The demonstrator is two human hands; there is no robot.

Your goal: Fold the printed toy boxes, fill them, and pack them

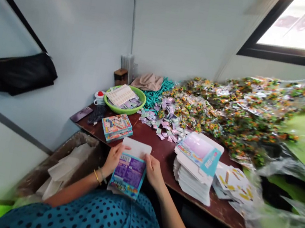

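In front of my body I hold a purple and blue printed cardboard box (129, 173) with a white flap at its top and a barcode on its upper left. My left hand (114, 158) grips its left edge near the flap, fingers closed on it. On the other side, my right hand (153, 169) pinches the upper right edge. Just beyond the box lie small stacked finished-looking boxes (117, 125) with colourful fronts. To the right of my right hand stands a stack of flat cardboard boxes (195, 172).
A green basin (139, 105) holds sheets and small packets. Loose small purple packets (165, 122), teal pieces (157, 93) and a heap of clear bags with colourful pieces (230, 108) cover the back. Printed sheets (235, 181) lie right. A carton (30, 179) with white paper stands left below the brown table (160, 151).
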